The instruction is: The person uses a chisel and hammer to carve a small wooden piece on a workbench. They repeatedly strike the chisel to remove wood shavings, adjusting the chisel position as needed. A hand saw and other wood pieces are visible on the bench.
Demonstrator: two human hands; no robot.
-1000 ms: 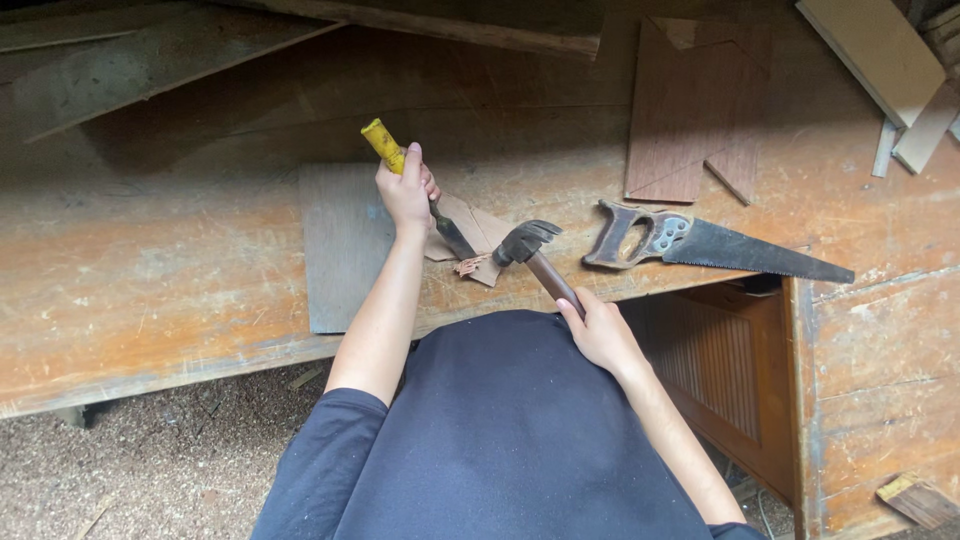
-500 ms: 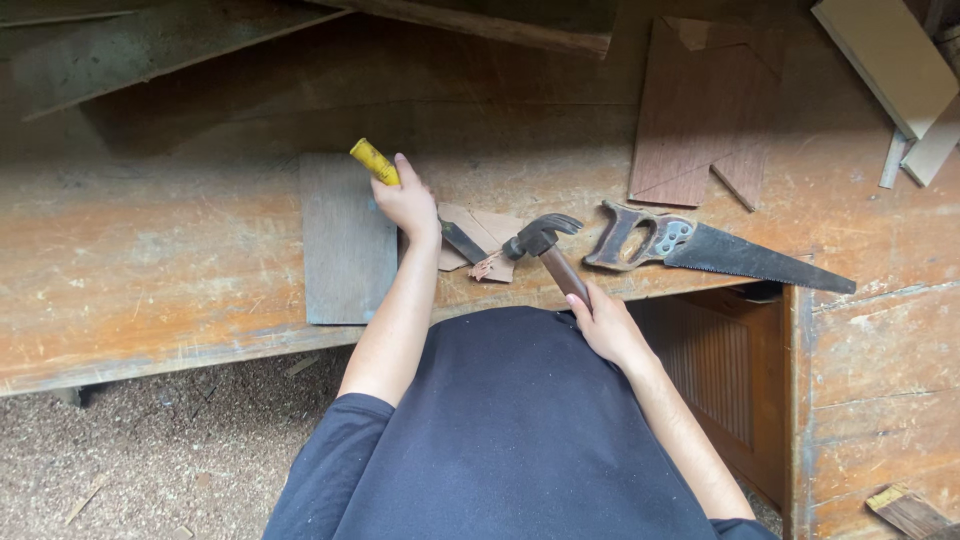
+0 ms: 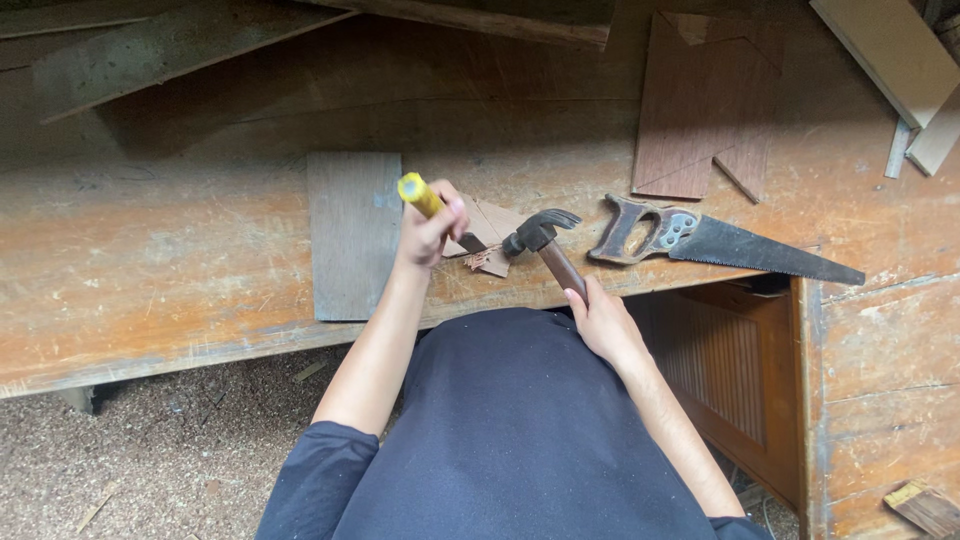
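My left hand grips a chisel with a yellow handle, its blade angled down onto a small piece of brown wood on the workbench. My right hand holds the wooden handle of a claw hammer, whose dark head hovers just right of the chisel's blade end, above the small wood piece. A splintered edge shows on that piece near the hammer head.
A grey rectangular board lies left of my left hand. A hand saw rests to the right of the hammer. A notched brown panel lies farther back. Planks lean at the upper right. Sawdust covers the floor.
The hammer head has swung in toward the chisel. My left hand and the chisel stay on the small wood piece, with the yellow handle tilted a little differently.
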